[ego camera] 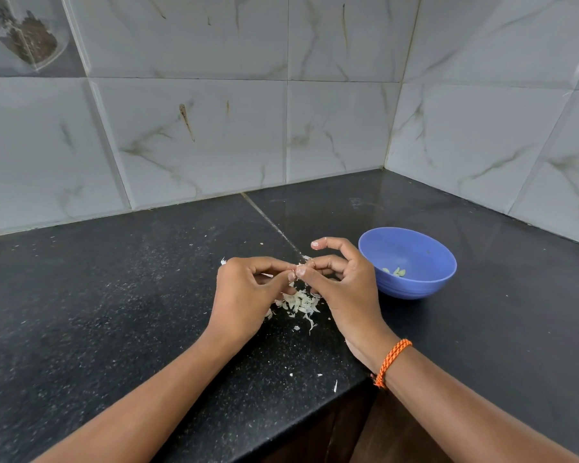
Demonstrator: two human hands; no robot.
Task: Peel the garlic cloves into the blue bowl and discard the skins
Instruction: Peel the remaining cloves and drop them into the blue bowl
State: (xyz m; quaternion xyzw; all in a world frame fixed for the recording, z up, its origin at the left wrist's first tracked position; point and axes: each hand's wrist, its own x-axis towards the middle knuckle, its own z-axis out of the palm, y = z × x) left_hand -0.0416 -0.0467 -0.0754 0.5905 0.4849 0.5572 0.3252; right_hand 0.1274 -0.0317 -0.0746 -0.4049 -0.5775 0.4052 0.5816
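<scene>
We are holding both hands together above the black speckled stone worktop (114,295), just over a small heap of white papery garlic skins (300,304). Our left hand (244,292) is curling its fingers inward, thumb and fingertips pinching something small where the two hands are meeting; it is hidden by the fingers, so we cannot tell whether it is a clove or only skin. Our right hand (341,282) is pinching at the same spot with thumb and middle fingers, while its forefinger is arching up and free. White flecks are sticking to the thumb tips. A braided orange thread band (391,362) is sitting round our right wrist.

The round blue plastic bowl (415,248) is standing on the worktop just to the right of our right hand, partly behind it, and a few pale peeled garlic cloves (396,271) are lying at its bottom. Loose scraps of skin are lying scattered near the worktop's front edge. Grey marbled wall tiles (198,135) are rising behind the worktop.
</scene>
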